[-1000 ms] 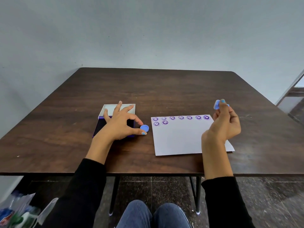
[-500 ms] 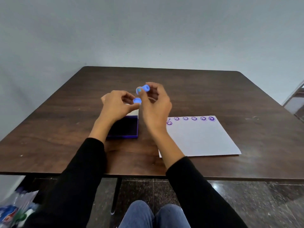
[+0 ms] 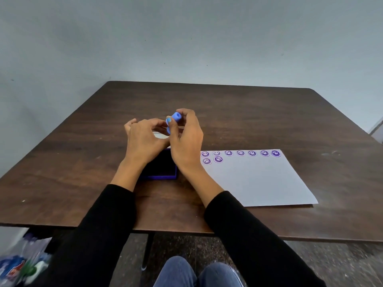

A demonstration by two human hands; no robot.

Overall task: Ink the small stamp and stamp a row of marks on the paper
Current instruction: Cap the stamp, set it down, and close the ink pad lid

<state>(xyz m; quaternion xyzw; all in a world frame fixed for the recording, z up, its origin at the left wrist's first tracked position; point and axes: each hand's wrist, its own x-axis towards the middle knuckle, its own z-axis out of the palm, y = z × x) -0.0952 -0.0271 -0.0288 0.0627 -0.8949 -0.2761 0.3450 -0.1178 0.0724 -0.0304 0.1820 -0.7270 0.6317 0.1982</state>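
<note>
My right hand (image 3: 186,141) pinches the small blue stamp (image 3: 176,117) above the table, its hollow end facing me. My left hand (image 3: 145,139) is right beside it and pinches the blue stamp cap (image 3: 168,130), mostly hidden between the fingers of both hands. Below the hands lies the open purple ink pad (image 3: 160,168), partly covered by my wrists. To the right lies the white paper (image 3: 259,179). A row of purple smiley marks (image 3: 240,153) runs along its far edge, and two more marks sit below the row at the left.
The dark wooden table (image 3: 228,112) stands against a grey wall. The white lid of the ink pad (image 3: 160,135) shows behind my hands. Coloured packets (image 3: 18,266) lie on the floor at the lower left. My knees are under the table's front edge.
My right hand brought the stamp from over the paper's far right to the left, meeting my left hand. My left hand lifted the cap off the table. The two hands now nearly touch.
</note>
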